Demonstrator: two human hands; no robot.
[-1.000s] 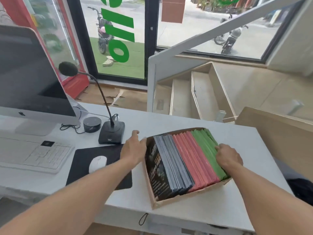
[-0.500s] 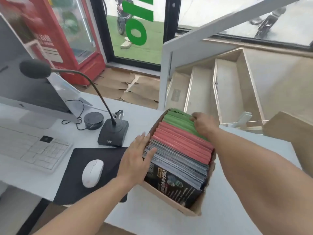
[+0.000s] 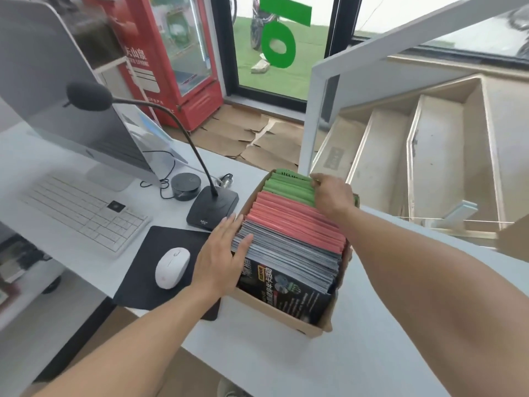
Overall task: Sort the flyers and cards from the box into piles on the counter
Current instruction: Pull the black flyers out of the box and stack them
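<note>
A cardboard box (image 3: 274, 312) stands on the white counter (image 3: 372, 353), packed with upright flyers: dark grey ones (image 3: 289, 253) at the near end, red ones (image 3: 294, 222) in the middle, green ones (image 3: 286, 186) at the far end. My left hand (image 3: 221, 255) lies flat with straight fingers against the box's left side, touching the grey flyers' edges. My right hand (image 3: 333, 193) reaches over the far end, its fingers curled round the tops of the green flyers.
Left of the box are a black mouse pad (image 3: 160, 265) with a white mouse (image 3: 171, 267), a desk microphone (image 3: 211, 206), a white keyboard (image 3: 83, 210) and a monitor (image 3: 57, 90). Beyond the counter's far edge a stairwell (image 3: 415, 156) drops away.
The view has tilted and moved closer. My right hand moved from the box's right side to the far end onto the green flyers. My left hand flattened against the box's left side.
</note>
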